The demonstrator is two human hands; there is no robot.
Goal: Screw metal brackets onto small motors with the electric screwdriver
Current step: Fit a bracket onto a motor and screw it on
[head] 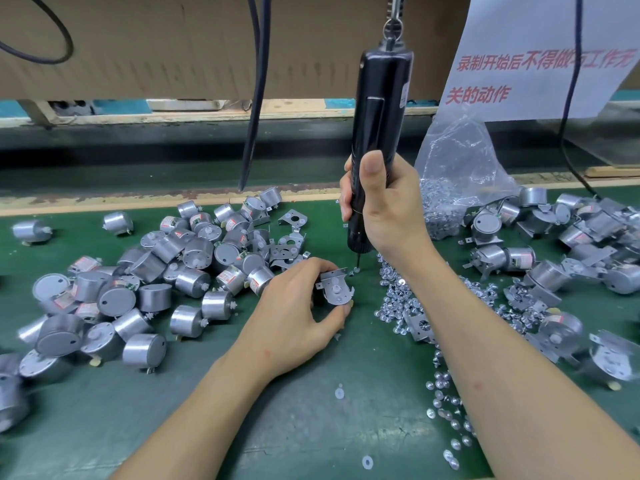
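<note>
While the right hand (384, 209) is wrapped round the lower barrel of the driver (379, 109), thumb lying up its near side, the bit (357, 263) points straight down at a single screw (356, 270) on the mat (294, 427), just right of the bracket (335, 289). Left hand (298, 306): fingers and thumb curled round a motor, largely hidden, with the bracket seated on its top face. The pair is held low at the mat's centre, between the loose motors (194, 252) at left and the scattered screws (398, 299) at right. Judged step: picking up a screw on the bit before driving it. For a clean result, keep the driver vertical so the bit seats squarely in the screw head, lift without tilting, and press the bracket flat with its holes over the motor's, so the screw starts straight. Both forearms reach forward; the right wrist is raised, the left lies low.
</note>
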